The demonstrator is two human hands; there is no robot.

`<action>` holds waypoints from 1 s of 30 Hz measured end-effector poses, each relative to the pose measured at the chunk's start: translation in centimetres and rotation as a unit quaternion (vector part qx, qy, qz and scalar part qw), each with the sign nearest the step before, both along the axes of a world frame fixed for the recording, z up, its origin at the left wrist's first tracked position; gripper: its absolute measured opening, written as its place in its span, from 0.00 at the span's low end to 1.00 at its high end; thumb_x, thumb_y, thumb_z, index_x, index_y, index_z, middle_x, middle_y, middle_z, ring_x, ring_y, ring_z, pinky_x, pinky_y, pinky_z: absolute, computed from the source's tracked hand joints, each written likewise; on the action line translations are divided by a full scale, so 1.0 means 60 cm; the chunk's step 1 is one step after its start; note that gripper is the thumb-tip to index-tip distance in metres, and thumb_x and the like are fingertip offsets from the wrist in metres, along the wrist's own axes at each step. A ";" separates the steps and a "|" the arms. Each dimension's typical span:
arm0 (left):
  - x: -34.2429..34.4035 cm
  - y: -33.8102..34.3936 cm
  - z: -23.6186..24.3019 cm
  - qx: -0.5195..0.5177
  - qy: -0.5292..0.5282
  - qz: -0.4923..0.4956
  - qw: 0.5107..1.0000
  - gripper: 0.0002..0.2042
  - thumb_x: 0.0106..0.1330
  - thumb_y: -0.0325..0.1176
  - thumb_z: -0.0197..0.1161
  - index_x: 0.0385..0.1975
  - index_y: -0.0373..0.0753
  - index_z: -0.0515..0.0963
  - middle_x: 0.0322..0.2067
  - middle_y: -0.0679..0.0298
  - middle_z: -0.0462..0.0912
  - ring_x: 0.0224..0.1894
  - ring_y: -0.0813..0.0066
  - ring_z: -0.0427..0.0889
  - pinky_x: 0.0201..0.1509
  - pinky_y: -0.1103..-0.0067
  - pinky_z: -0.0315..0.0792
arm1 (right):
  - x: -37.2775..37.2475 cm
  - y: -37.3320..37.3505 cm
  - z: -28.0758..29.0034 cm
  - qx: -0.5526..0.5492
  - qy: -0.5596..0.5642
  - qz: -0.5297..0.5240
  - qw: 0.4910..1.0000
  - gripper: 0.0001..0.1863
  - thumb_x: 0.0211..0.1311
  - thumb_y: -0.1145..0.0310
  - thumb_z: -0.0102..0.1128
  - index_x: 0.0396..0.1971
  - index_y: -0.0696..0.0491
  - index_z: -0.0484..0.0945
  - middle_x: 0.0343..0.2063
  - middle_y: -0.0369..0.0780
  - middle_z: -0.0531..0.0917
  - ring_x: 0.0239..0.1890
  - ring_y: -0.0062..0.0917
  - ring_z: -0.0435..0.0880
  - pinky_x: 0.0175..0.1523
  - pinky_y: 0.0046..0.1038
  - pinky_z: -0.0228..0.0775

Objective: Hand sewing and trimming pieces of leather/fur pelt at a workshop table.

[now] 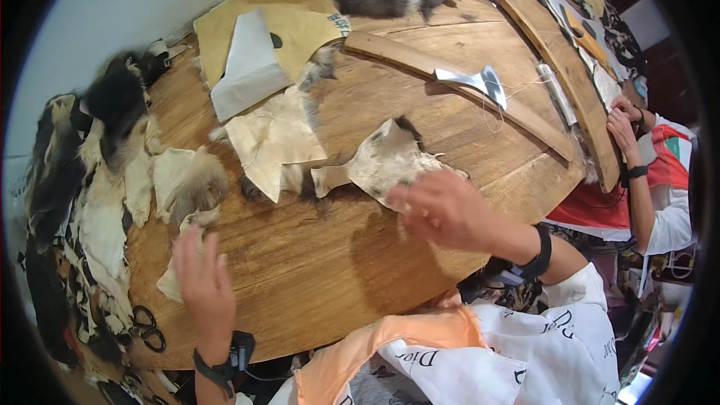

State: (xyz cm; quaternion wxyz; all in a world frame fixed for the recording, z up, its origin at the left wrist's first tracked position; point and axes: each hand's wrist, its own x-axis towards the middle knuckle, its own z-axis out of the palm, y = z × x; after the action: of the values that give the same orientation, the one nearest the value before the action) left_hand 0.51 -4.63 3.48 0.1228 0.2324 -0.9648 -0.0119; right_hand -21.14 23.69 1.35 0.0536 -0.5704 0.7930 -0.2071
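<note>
My left hand point(202, 279) hangs over the table's left side, fingers stretched out and holding nothing visible. Beneath and beside it lies a small pale fur scrap point(171, 282), partly covered by the hand. My right hand point(448, 211) is above the table at centre right, its fingers curled together; anything between them is too small to make out. Just behind it lies a pale hide piece point(386, 154) with a dark fur edge, its near right part hidden by that hand. Left of this is a larger cream hide piece point(271, 139) with fur along its edges.
Fur scraps point(97, 210) are heaped at the left, near black-handled scissors point(148, 328). A yellow sheet point(300, 0) and a white paper pattern point(249, 67) lie farther back. A wooden board point(405, 67) carries a metal blade point(480, 84). At right, a co-worker's hands point(622, 124) touch pale material.
</note>
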 end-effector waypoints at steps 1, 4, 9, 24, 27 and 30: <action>-0.023 0.021 0.005 0.069 0.011 -0.088 0.994 0.15 0.58 0.24 0.54 0.47 0.36 0.74 0.53 0.54 0.71 0.59 0.54 0.64 0.64 0.65 0.57 | -0.020 0.002 0.002 -0.034 -0.014 -0.055 0.998 0.22 0.52 0.60 0.61 0.47 0.51 0.70 0.37 0.43 0.78 0.43 0.36 0.77 0.44 0.33 0.69; -0.102 0.085 -0.006 0.219 0.036 -0.272 0.936 0.15 0.58 0.24 0.56 0.46 0.34 0.74 0.52 0.54 0.72 0.58 0.55 0.66 0.62 0.67 0.60 | -0.106 -0.013 -0.009 -0.107 0.018 -0.177 0.978 0.18 0.51 0.59 0.61 0.40 0.52 0.72 0.34 0.44 0.78 0.37 0.39 0.78 0.40 0.35 0.71; -0.216 0.144 -0.030 0.185 0.095 -0.294 0.933 0.15 0.58 0.29 0.59 0.45 0.31 0.74 0.48 0.51 0.73 0.52 0.52 0.71 0.55 0.66 0.66 | -0.149 -0.065 -0.023 -0.041 -0.050 -0.159 0.985 0.16 0.52 0.60 0.62 0.34 0.56 0.74 0.26 0.44 0.80 0.31 0.38 0.79 0.35 0.35 0.70; -0.217 0.130 -0.077 0.456 -0.009 -0.082 0.886 0.16 0.65 0.38 0.54 0.22 0.32 0.65 0.15 0.55 0.58 0.18 0.69 0.54 0.21 0.74 0.58 | -0.185 -0.066 -0.040 0.018 -0.427 -0.240 0.872 0.13 0.57 0.59 0.62 0.26 0.56 0.82 0.13 0.33 0.78 0.13 0.13 0.72 0.19 0.17 0.63; -0.220 0.128 -0.072 0.459 -0.013 -0.063 0.886 0.15 0.66 0.38 0.54 0.23 0.32 0.65 0.15 0.55 0.57 0.18 0.71 0.55 0.21 0.74 0.58 | -0.197 -0.075 -0.026 0.044 -0.477 -0.293 0.828 0.13 0.54 0.59 0.64 0.30 0.55 0.83 0.14 0.36 0.80 0.15 0.15 0.75 0.22 0.19 0.68; -0.226 0.124 -0.077 0.485 0.011 -0.079 0.871 0.13 0.65 0.37 0.54 0.25 0.33 0.69 0.14 0.56 0.61 0.17 0.73 0.58 0.22 0.76 0.60 | -0.203 -0.069 -0.031 -0.005 -0.438 -0.274 0.856 0.13 0.55 0.60 0.64 0.32 0.55 0.83 0.16 0.35 0.80 0.15 0.14 0.75 0.23 0.18 0.68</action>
State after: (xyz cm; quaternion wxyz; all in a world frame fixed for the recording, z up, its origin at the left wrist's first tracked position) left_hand -13.08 2.80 -1.15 0.0040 0.1860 -0.8513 -0.4905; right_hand -33.31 19.54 -0.50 0.3336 -0.1802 0.8108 -0.4458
